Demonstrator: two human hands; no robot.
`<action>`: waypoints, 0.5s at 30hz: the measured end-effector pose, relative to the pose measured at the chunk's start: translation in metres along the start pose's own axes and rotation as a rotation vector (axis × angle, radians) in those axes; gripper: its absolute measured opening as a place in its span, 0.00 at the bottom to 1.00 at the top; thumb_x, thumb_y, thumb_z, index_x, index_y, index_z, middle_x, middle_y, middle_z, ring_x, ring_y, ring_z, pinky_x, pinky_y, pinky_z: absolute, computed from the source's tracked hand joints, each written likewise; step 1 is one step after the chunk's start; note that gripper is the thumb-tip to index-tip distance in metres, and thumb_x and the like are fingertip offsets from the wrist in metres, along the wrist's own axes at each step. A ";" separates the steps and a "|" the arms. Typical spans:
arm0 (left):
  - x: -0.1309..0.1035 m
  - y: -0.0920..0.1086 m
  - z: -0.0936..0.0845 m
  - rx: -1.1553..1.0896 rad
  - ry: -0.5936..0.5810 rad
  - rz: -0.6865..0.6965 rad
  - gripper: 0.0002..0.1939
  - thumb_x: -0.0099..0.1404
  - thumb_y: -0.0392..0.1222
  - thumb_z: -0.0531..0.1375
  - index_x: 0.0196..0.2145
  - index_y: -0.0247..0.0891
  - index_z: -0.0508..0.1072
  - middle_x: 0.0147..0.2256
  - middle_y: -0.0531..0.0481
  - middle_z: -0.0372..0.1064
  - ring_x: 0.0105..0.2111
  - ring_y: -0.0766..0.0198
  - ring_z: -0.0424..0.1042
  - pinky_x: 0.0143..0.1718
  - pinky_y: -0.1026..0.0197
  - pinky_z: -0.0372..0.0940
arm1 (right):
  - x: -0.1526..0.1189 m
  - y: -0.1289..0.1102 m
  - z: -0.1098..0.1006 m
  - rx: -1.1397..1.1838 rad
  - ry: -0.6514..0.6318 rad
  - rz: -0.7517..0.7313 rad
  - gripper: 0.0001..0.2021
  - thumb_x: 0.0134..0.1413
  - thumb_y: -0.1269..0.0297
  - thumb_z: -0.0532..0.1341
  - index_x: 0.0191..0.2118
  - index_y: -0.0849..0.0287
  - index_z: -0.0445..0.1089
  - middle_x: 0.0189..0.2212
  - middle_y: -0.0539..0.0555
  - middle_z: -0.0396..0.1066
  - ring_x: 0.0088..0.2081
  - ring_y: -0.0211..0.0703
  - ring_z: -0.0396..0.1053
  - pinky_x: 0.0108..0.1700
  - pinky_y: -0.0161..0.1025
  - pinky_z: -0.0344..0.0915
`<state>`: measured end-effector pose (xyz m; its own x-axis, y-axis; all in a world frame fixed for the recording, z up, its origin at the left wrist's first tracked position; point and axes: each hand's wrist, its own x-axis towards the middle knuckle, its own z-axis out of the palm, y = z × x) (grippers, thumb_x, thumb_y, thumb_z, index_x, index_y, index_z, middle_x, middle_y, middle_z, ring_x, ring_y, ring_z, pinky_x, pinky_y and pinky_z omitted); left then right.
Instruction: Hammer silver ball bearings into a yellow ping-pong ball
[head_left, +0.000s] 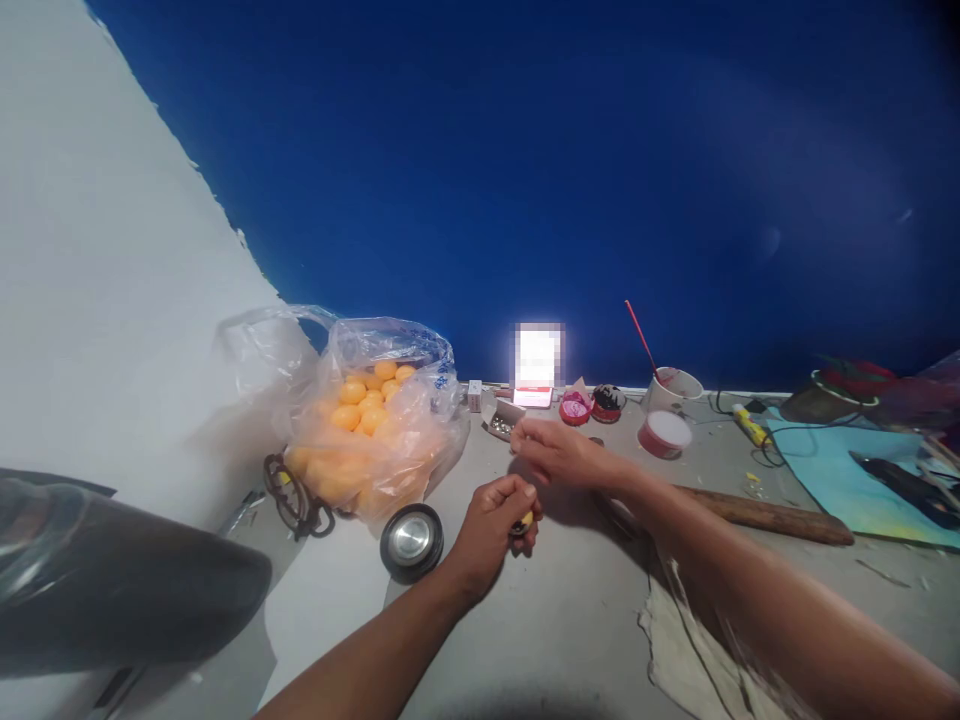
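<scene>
Over the near part of the table (570, 630), a small yellow object (523, 522), mostly hidden, sat in the person's left grip (495, 525). It looked light and firm, perhaps slippery if smooth, and best held around its sides. The left grip was closed around it. Farther off, the right grip (551, 452) curled beside a small open box (511, 409) of shiny bits (500, 426); whether it pinched anything could not be told.

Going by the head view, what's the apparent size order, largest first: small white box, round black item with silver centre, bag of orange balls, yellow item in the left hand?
1. Bag of orange balls
2. Round black item
Unranked: small white box and yellow item; the left hand partly hides the latter.
</scene>
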<state>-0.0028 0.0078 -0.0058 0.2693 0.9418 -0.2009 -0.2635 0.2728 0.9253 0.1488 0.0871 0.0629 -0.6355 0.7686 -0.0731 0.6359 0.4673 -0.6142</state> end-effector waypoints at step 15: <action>0.000 0.002 0.001 0.036 0.025 0.019 0.18 0.59 0.52 0.69 0.28 0.35 0.73 0.19 0.53 0.67 0.20 0.70 0.63 0.25 0.65 0.57 | -0.066 0.002 0.050 0.268 0.333 0.136 0.06 0.64 0.67 0.55 0.35 0.55 0.67 0.26 0.49 0.76 0.29 0.40 0.70 0.34 0.36 0.59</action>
<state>-0.0024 0.0087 -0.0033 0.2408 0.9516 -0.1907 -0.2352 0.2479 0.9398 0.1697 0.0156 0.0275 -0.3505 0.9344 0.0630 0.5400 0.2566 -0.8016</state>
